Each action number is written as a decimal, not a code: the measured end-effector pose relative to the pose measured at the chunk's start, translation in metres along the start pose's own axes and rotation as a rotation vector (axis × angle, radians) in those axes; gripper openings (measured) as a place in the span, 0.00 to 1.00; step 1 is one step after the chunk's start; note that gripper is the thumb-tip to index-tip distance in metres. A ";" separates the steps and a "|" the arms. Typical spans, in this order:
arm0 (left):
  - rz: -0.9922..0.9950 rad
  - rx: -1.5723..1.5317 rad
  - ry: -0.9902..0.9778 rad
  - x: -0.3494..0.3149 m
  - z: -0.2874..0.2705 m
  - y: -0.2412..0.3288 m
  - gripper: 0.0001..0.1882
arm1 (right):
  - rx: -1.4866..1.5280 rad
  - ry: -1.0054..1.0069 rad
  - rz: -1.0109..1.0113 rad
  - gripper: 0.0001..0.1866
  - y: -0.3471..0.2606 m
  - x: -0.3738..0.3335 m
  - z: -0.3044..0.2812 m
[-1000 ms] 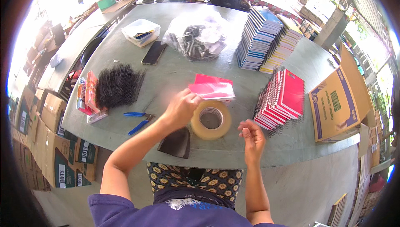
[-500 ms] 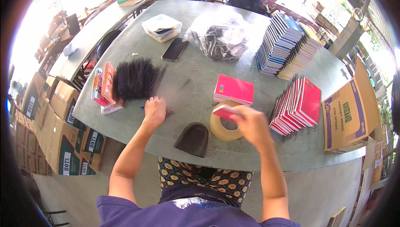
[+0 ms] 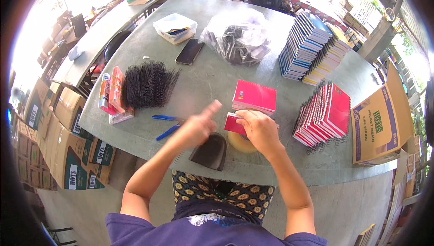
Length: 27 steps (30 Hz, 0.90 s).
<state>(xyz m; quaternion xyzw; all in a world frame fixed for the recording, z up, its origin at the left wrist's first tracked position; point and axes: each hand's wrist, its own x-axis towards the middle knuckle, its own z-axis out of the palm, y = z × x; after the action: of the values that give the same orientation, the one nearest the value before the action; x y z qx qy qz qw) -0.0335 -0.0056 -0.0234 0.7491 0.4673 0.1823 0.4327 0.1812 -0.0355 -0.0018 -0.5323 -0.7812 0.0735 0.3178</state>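
One small red notebook (image 3: 232, 124) sits between the thumb and fingers of the right hand (image 3: 258, 129), closed on it, over one tape roll (image 3: 242, 144). The left hand (image 3: 195, 131) (blurred) has its index finger stretched out, its tip apart from the notebook; whether the other fingers hold anything, I cannot tell. On the surface (image 3: 212, 81) are one short red stack (image 3: 254, 96) just beyond the right hand, one leaning red pile (image 3: 325, 115) farther right, one blue stack (image 3: 302, 47), one yellow stack (image 3: 329, 60) and one pair of blue-handled pliers (image 3: 167, 132).
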 end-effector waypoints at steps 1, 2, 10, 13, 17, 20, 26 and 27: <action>0.087 0.195 -0.154 0.000 0.020 0.001 0.39 | 0.025 -0.007 0.002 0.08 0.002 0.000 0.001; 0.108 0.097 -0.130 -0.003 0.026 0.000 0.33 | 0.051 -0.013 0.005 0.08 0.005 -0.002 0.002; 0.429 0.086 0.365 -0.002 0.020 0.022 0.09 | 0.104 0.024 0.077 0.07 0.002 -0.008 -0.001; 0.430 0.093 0.465 0.001 0.027 0.022 0.09 | 0.146 0.002 0.105 0.07 -0.001 -0.009 -0.003; 0.477 0.144 0.484 0.000 0.027 0.024 0.09 | 0.151 0.008 0.095 0.08 -0.001 -0.010 -0.002; 0.501 0.184 0.529 0.001 0.030 0.028 0.09 | 0.141 0.005 0.089 0.08 0.000 -0.010 -0.003; 0.570 0.188 0.584 0.003 0.033 0.025 0.09 | 0.149 0.000 0.080 0.09 -0.003 -0.011 -0.005; 0.522 0.145 0.575 0.003 0.034 0.025 0.09 | 0.152 0.008 0.072 0.09 -0.003 -0.011 -0.004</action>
<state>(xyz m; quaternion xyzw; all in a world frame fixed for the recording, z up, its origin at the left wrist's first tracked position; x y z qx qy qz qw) 0.0042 -0.0243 -0.0225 0.7897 0.3750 0.4551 0.1694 0.1842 -0.0474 -0.0017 -0.5348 -0.7524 0.1417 0.3576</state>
